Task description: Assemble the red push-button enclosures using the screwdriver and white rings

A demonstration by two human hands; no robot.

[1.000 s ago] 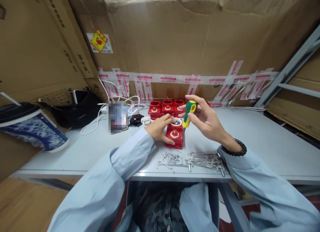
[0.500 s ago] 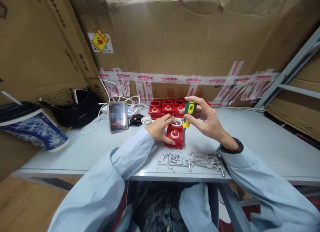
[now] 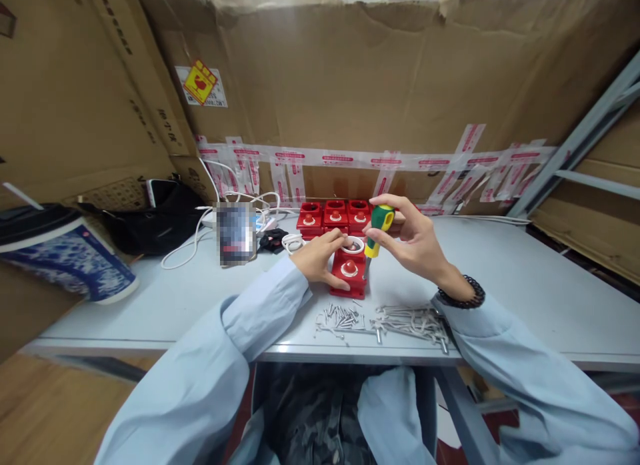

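Observation:
A red block with a round button (image 3: pixel 349 274) stands on the grey table (image 3: pixel 510 278) in front of me. My left hand (image 3: pixel 320 257) grips its left side and top. My right hand (image 3: pixel 413 241) holds a green and yellow screwdriver (image 3: pixel 377 229) upright, its tip down at the block's right edge. A row of similar red blocks (image 3: pixel 334 218) stands just behind. Near the table's front edge lie a pile of short screws (image 3: pixel 341 316) and a pile of long screws (image 3: pixel 414 320).
Taped cardboard walls (image 3: pixel 360 105) close off the back and left. At the left of the table are a black bag (image 3: pixel 150 221), white cables (image 3: pixel 200 235), a blurred object (image 3: pixel 235 233) and a blue-white bag (image 3: pixel 65 251). A metal shelf frame (image 3: pixel 585 141) rises at right.
My right hand has turned the screwdriver handle slightly in its fingers; the handle tilts a little differently. My left hand and the red block have stayed in place.

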